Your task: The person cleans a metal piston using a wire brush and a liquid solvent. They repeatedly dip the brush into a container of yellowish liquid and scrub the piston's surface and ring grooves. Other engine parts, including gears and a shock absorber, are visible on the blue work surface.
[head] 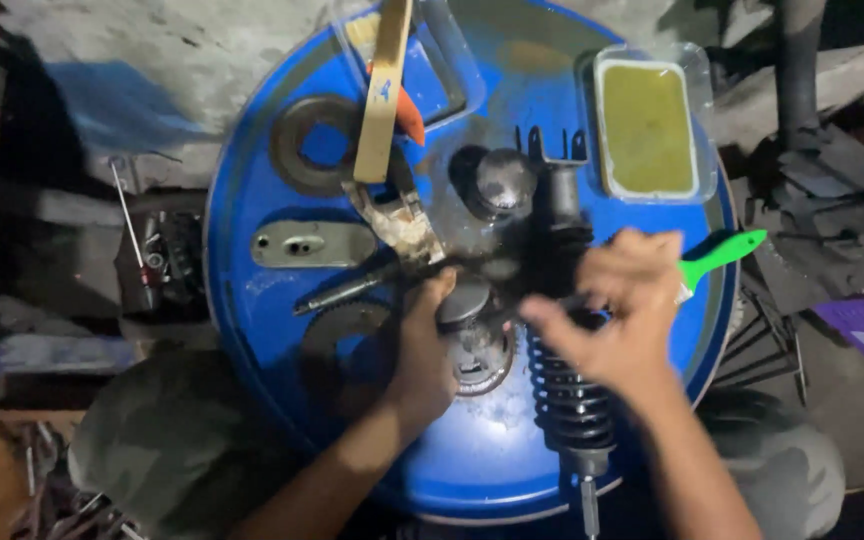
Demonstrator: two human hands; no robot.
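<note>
- While it's lying lengthways on the blue drum lid (282, 290) that's serving as a bench, the shock absorber (564, 390) is looking like a properly heavy lump: steel coil, stiff, no give at all, and probably greasy, so likely slippery.
- Best place to be gripping it, I reckon, is around the black spring coils or the upper body, not the thin rod poking out the bottom end.
- Right hand (620, 315) is reaching in from the lower right, fingers partly curled over the upper part of the shock, and seems to be holding a green-handled brush (720, 250). It's blurry, so I can't tell how tight that grip is.
- Left hand (422, 350) is coming up from below, fingers closing down on a round metal part (474, 345) just left of the spring.
- Sitting nearby: a tub of yellowish grease (647, 125), a flat ring (310, 145), a metal plate (310, 243), and a toothed gear (344, 325).
</note>
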